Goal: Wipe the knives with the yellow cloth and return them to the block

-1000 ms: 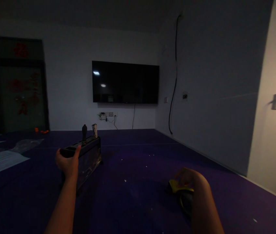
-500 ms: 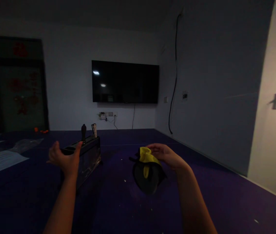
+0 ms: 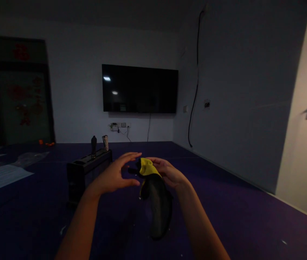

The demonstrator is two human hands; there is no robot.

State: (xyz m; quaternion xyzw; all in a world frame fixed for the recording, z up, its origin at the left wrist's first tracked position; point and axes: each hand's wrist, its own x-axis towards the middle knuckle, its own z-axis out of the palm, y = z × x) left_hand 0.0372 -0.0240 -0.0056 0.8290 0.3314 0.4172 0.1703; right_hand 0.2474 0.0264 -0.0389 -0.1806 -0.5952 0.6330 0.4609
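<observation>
My right hand (image 3: 168, 172) grips a soft black-and-yellow cloth item (image 3: 157, 206) by its upper part, where the yellow shows. Its dark, curved lower part hangs down over the purple floor; what kind of item it is, I cannot make out. My left hand (image 3: 117, 174) is open at its left side, thumb and fingers spread apart around the top edge. Whether the left fingertips touch the cloth is unclear. Behind my left forearm stands a long black box (image 3: 79, 177), with a dark handle (image 3: 94, 144) and a pale patterned handle (image 3: 105, 143) upright on top.
White sheets (image 3: 1, 177) and clear plastic (image 3: 31, 159) lie on the purple floor (image 3: 224, 216) at left. Small orange pieces (image 3: 50, 144) lie near the dark door. A television (image 3: 139, 90) hangs on the far wall, and a black cable (image 3: 194, 104) dangles at right.
My left hand has moved right, from beside the black box to the cloth item. My right hand has brought the item a little left, and its dark part now hangs lower.
</observation>
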